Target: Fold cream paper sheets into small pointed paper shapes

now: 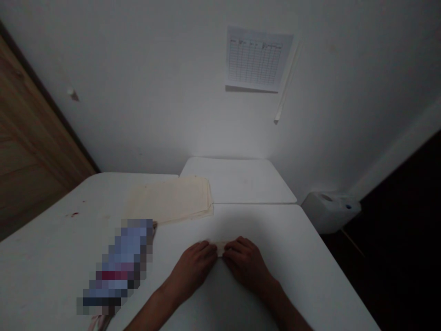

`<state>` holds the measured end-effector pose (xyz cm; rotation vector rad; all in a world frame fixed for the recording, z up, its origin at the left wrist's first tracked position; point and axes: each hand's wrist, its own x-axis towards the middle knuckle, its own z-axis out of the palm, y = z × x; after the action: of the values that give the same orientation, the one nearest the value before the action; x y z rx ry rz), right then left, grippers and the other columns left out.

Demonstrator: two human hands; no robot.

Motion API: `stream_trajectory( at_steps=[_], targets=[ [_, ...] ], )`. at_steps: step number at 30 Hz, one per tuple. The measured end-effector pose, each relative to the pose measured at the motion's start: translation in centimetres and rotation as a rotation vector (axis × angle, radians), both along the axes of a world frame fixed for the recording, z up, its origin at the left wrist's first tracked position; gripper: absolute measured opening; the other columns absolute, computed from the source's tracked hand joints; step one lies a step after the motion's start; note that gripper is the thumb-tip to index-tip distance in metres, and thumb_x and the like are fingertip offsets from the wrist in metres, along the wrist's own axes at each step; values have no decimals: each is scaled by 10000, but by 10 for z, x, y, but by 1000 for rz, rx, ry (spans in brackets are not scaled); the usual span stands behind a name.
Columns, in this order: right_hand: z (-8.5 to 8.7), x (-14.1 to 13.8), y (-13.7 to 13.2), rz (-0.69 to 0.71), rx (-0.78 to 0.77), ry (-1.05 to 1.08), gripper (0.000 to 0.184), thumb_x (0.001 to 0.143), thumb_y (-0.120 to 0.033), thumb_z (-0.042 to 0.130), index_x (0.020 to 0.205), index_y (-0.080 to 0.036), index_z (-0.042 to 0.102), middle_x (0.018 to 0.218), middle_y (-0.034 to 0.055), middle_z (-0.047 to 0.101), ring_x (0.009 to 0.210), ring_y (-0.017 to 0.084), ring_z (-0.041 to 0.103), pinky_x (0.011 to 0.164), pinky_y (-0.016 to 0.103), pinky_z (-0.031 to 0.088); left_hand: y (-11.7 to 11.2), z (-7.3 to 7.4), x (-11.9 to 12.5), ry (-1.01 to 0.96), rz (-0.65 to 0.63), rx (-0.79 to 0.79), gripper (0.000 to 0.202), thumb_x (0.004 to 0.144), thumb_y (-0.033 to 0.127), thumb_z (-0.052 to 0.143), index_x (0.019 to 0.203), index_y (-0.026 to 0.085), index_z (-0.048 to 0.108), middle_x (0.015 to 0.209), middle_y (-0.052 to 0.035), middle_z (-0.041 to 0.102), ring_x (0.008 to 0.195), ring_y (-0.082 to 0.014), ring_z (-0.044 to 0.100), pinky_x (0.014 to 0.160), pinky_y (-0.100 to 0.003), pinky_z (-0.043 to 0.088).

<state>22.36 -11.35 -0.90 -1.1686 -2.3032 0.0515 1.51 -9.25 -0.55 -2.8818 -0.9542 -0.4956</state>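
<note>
My left hand (pixel 199 262) and my right hand (pixel 245 262) rest close together on the white table, in the lower middle of the head view. Between them is a narrow strip of cream paper (pixel 221 249), lying low on the tabletop. Fingers of both hands are closed on its two ends, so only the short middle part shows. The strip looks folded, but its layers are too dim to make out. Farther back and to the left lies a stack of cream paper sheets (pixel 172 200) with uneven edges.
The white table (pixel 275 257) meets another white tabletop (pixel 237 179) against the wall. A pixelated bluish item (pixel 120 262) lies left of my arms. On the wall hangs a printed chart (pixel 255 59). A white box (pixel 330 211) stands beyond the right edge.
</note>
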Motion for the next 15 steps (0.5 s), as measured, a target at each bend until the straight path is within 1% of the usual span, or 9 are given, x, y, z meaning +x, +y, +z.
stream_trajectory(
  at_steps=[3,6,10,15],
  targets=[
    [2,-1,-1,-11,-9,11,68,891,-200,600,850,-226,648,960,10,678,896,170,552,849,313,423,-2,-2,1,-7,20,-4,104,827,85,638,892,166,634,937,-34,656,837,-199,580,763,-335,509],
    [8,1,-4,-15,-35,14,51,879,-201,602,889,-229,645,981,11,676,923,183,548,869,331,415,-3,-4,1,-30,18,12,86,820,84,637,855,163,627,902,-36,649,819,-202,573,751,-341,507],
    [15,4,-7,-8,-59,13,127,838,-200,636,960,-235,644,1044,25,669,971,212,541,891,362,408,-3,-6,0,-95,13,75,92,842,80,588,877,157,624,879,-38,649,812,-203,572,754,-344,508],
    [14,5,-6,-14,-19,19,96,878,-186,591,942,-232,645,1020,30,676,938,199,556,872,350,413,-4,-2,-1,-138,12,170,126,881,91,505,877,151,616,871,-52,641,793,-207,565,730,-347,505]
  ],
)
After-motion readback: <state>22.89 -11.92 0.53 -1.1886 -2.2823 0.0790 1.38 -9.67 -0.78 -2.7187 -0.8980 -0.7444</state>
